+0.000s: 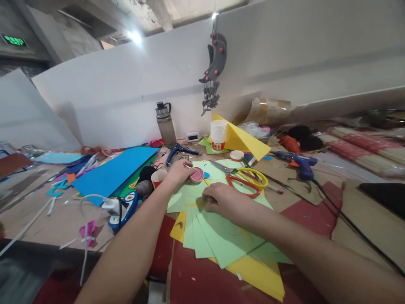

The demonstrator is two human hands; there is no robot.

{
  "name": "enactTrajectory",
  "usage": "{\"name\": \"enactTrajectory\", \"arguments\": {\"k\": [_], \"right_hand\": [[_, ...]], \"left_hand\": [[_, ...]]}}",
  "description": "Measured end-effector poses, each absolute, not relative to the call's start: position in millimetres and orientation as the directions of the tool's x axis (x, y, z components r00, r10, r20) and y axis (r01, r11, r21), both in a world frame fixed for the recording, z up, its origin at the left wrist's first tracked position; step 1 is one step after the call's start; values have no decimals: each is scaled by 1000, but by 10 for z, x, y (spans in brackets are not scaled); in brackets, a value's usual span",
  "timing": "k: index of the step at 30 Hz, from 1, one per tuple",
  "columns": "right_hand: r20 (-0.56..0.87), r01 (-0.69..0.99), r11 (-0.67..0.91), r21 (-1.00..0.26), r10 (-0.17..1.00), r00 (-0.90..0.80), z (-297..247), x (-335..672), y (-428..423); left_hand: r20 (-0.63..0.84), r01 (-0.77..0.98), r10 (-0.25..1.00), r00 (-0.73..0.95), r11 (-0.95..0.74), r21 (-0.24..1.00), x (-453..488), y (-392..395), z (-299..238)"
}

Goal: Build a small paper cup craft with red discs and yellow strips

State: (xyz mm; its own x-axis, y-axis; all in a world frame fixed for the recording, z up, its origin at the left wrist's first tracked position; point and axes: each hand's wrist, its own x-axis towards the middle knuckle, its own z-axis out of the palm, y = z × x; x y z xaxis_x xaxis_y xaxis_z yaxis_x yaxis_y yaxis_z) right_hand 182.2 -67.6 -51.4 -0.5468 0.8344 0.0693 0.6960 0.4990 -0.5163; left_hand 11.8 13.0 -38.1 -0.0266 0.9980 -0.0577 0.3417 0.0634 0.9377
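Observation:
My left hand (181, 172) is closed at the edge of a small round pink piece with a pale rim (197, 175), which looks like the cut-off bottom of a paper cup. My right hand (218, 199) rests on light green paper sheets (205, 236) with its fingers curled. What those fingers hold, if anything, is hidden. Just beyond the right hand lie yellow-handled scissors (253, 177) and red-handled scissors (243, 190). Beside my left forearm stands a paper cup (158, 177), partly covered by the arm.
Stacked paper cups (218, 135) stand at the back by folded yellow card (243, 137). A bottle (165, 126) is near the white panel. Blue card (117, 171) and a power strip (125, 211) lie left; a corded glue gun (303, 166) lies right.

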Motion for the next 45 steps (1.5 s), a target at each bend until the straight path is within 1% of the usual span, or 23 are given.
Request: {"name": "enactTrajectory", "arguments": {"k": [3, 6, 9, 10, 12, 15, 17, 19, 22, 24, 26, 29, 34, 37, 41, 45], "right_hand": [[-17, 723, 392, -569, 873, -487, -524, 1786, -689], [-8, 713, 378, -590, 880, -474, -470, 1786, -725], [7, 701, 392, -596, 875, -484, -429, 1799, -748], [21, 700, 391, -598, 880, -474, -424, 1807, -745], [104, 690, 412, -596, 891, -442, -422, 1833, -719], [226, 676, 409, -613, 911, -345, -427, 1889, -640], [241, 652, 355, -670, 935, -261, -430, 1919, -579], [221, 558, 290, -778, 957, -188, -432, 1932, -526], [175, 297, 206, -932, 976, -128, -430, 1924, -476], [147, 163, 164, -973, 983, -111, -423, 1913, -463], [123, 113, 135, -984, 986, -110, -414, 1908, -459], [101, 146, 116, -983, 989, -108, -416, 1923, -451], [220, 281, 217, -935, 975, -23, -412, 1986, -419], [252, 341, 239, -909, 968, -5, -350, 2015, -436], [263, 386, 236, -892, 965, 17, -248, 2029, -492], [280, 405, 240, -882, 959, 40, -220, 2039, -507]], "left_hand": [[-59, 367, 998, 5, 53, 929, 111, 144, -380], [-125, 174, 990, 59, 113, 978, 114, 166, -369], [-175, -55, 975, 135, 183, 982, 119, 180, -346], [-186, -119, 970, 154, 205, 972, 120, 180, -336], [-209, -220, 962, 177, 246, 944, 123, 175, -314], [-237, -291, 950, 206, 290, 911, 133, 158, -281], [-242, -322, 942, 234, 310, 895, 146, 145, -260], [-241, -364, 931, 274, 332, 870, 163, 127, -233], [-257, -440, 912, 319, 383, 812, 195, 90, -187], [-279, -467, 898, 341, 419, 779, 216, 66, -171], [-294, -469, 886, 358, 443, 764, 236, 53, -180], [-277, -460, 894, 351, 423, 781, 263, 53, -226], [-209, -480, 921, 330, 354, 803, 318, 39, -244], [-186, -495, 936, 300, 319, 808, 335, 13, -216], [-144, -507, 946, 291, 280, 815, 322, 5, -222], [-67, -497, 949, 307, 220, 839, 306, 15, -246]]}}
